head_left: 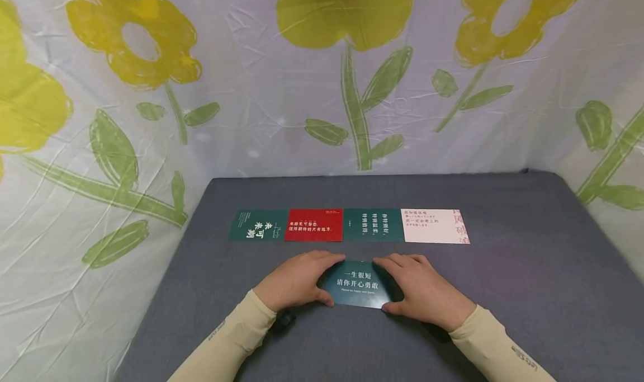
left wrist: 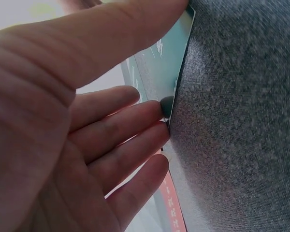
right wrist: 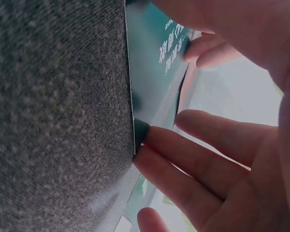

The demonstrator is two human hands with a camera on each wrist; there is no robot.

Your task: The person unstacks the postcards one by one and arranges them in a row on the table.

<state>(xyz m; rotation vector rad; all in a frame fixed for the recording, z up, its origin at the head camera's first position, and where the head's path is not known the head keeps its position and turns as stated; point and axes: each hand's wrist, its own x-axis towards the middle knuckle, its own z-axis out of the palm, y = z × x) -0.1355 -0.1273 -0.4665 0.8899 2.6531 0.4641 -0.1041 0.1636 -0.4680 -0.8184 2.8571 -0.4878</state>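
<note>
A dark green postcard (head_left: 358,297) with white Chinese lettering lies low over the grey tabletop, in front of a row of cards. My left hand (head_left: 301,281) holds its left end, thumb at the near corner and fingertips at the far one. At the right end my right hand (head_left: 426,288) grips it the same way, between thumb and fingers. In the left wrist view the fingers (left wrist: 130,128) meet the card's edge close to the cloth. The right wrist view has the postcard (right wrist: 152,63) with two fingertips right at its corner.
Behind the hands, side by side, lie a green card (head_left: 246,225), a red card (head_left: 313,217), another green card (head_left: 359,225) and a white card (head_left: 432,234). A grey cloth-covered table (head_left: 503,203) bears them. A flower-printed curtain (head_left: 266,91) hangs behind and at both sides.
</note>
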